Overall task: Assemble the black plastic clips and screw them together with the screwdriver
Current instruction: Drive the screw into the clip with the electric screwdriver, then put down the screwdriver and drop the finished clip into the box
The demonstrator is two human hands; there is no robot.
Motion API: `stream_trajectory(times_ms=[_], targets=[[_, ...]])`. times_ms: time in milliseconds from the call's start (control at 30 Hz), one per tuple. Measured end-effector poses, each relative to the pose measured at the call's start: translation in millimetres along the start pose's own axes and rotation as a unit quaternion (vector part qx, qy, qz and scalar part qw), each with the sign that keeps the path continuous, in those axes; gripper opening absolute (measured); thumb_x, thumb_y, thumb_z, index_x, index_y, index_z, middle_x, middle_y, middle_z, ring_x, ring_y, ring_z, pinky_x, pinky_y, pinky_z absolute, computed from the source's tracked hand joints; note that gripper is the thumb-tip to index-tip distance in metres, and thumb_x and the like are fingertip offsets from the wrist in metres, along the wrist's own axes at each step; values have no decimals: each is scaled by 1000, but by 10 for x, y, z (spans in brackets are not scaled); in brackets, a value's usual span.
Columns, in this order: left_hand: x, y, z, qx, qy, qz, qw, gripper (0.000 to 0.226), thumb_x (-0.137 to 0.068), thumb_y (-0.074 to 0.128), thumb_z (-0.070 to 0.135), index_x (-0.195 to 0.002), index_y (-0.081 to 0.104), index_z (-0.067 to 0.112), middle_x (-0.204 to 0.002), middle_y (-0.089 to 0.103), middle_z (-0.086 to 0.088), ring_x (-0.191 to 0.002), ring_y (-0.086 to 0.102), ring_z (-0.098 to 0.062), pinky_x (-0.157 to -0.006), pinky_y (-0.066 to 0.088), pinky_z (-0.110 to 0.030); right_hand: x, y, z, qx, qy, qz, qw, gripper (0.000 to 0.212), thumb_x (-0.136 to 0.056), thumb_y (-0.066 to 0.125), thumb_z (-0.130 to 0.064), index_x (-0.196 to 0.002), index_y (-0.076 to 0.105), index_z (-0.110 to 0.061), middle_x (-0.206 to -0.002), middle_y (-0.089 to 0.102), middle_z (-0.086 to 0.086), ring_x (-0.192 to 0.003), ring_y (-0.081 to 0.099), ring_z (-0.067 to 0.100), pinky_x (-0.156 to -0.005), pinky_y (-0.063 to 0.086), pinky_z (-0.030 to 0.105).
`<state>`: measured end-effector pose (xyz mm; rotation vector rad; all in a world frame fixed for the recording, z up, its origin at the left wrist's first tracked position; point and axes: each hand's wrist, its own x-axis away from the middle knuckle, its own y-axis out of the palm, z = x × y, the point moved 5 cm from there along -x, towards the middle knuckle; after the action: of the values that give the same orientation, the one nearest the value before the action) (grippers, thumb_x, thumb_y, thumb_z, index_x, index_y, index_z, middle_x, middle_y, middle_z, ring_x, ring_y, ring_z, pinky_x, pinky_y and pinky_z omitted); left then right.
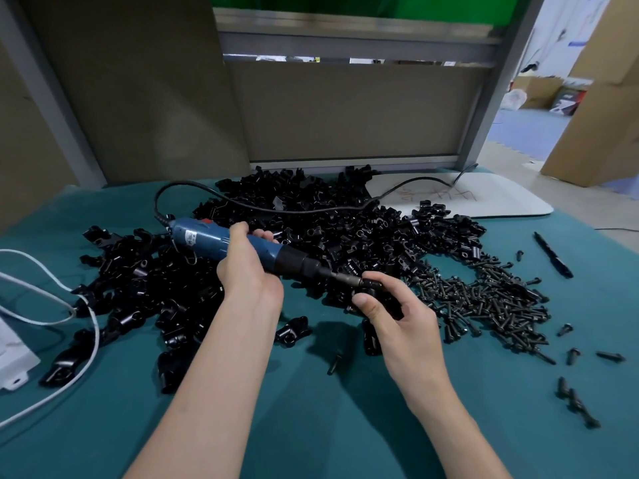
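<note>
Two bare forearms come in from the bottom edge, which cuts them off below the elbows, over a teal mat (311,426). A lone screw (334,364) lies between them, with a single loose clip (292,331) just beyond it.

The right hand (397,316) has thumb and fingers curled round a black plastic clip (375,286). Most of that clip is hidden inside the grip, so its shape and any screw in it cannot be made out. The left hand (249,274) is wrapped round the blue electric screwdriver (283,261), covering the middle of its body. Its long axis runs nearly level from far left to near right. The bit (347,279) points right, and its tip meets the held clip, the contact itself lost in black against black.

To the right a heap of black screws (484,299) spreads out. Behind the hands a big pile of clips (311,216) merges into one dark mass where single pieces are hard to tell apart. The screwdriver's black cord (276,209) loops over that pile. At the left, a white cable (90,326) and a white box (14,357) are cut by the frame edge. Farther back a white board (484,198) lies partly under the clips, before a grey partition panel (345,112).
</note>
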<state>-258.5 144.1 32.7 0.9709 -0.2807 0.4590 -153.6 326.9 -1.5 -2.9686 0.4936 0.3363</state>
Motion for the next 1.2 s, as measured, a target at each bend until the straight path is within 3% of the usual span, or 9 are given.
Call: stream_trajectory(times_ms=[133,200,400,467,567,667,733,1067,1200], targets=[[-60,-51,76,-16,-24,38,999,16,-91,61,24,-104,53,17,-102,58,-2,-90,60,-18,-89,54,-38,-52,-137,2,-3,0,46,999,24,-84,67,-57,-108,69,-55,-97,71,-32,-82,63,-11,-75,48,8],[-42,-50,103,-57,-16,40,997,13,-90,58,25,-99,54,17,-99,56,0,-86,56,-15,-82,50,-34,-80,-183,30,-40,17,67,997,24,-84,66,-57,-106,73,-51,-108,72,-31,-106,64,-11,-92,52,20],[217,153,227,-280,203,-16,938,39,-99,48,19,-138,50,15,-136,52,0,-115,55,-9,-89,43,-22,-80,-156,79,-112,76,78,988,30,-103,51,-47,-98,79,-39,-100,75,-26,-96,72,-3,-76,62,28],[375,287,210,-354,253,-103,894,28,-100,48,19,-127,55,25,-121,58,11,-99,56,4,-83,44,-17,-64,-146,63,-103,73,78,989,32,-107,49,-39,-97,79,-41,-96,75,-27,-89,72,-7,-67,60,21],[623,422,-75,-522,191,-275,784,13,-101,49,23,-106,62,25,-97,70,5,-81,66,-4,-77,55,-28,-56,-143,58,-103,76,84,988,32,-109,48,-31,-100,78,-39,-97,78,-11,-86,78,14,-67,60,23],[822,334,-438,-696,195,-381,577,19,-95,58,46,-100,66,29,-91,68,11,-76,61,3,-72,48,-17,-43,-167,29,-108,74,95,987,35,-109,47,-24,-98,78,-37,-97,79,-3,-87,76,15,-66,61,26],[892,217,-587,-742,221,-390,499,22,-93,61,47,-108,65,31,-97,61,14,-81,57,4,-71,41,-12,-5,-191,26,-105,75,97,987,35,-109,47,-24,-95,77,-38,-96,79,-1,-86,74,13,-66,61,29],[1364,-95,-861,-714,255,-413,505,23,-93,59,48,-96,62,25,-82,58,12,-63,47,0,-63,40,-25,480,-688,-96,-37,49,95,994,32,-104,51,-9,-103,74,-30,-93,78,-5,-88,72,9,-73,55,21],[1848,-65,-1357,-671,253,-482,503,26,-95,56,50,-102,61,26,-86,57,12,-70,50,0,-67,41,-22,826,-1374,-178,6,36,160,986,34,-105,53,-15,-97,75,-41,-92,76,-4,-93,70,27,-86,60,48]])
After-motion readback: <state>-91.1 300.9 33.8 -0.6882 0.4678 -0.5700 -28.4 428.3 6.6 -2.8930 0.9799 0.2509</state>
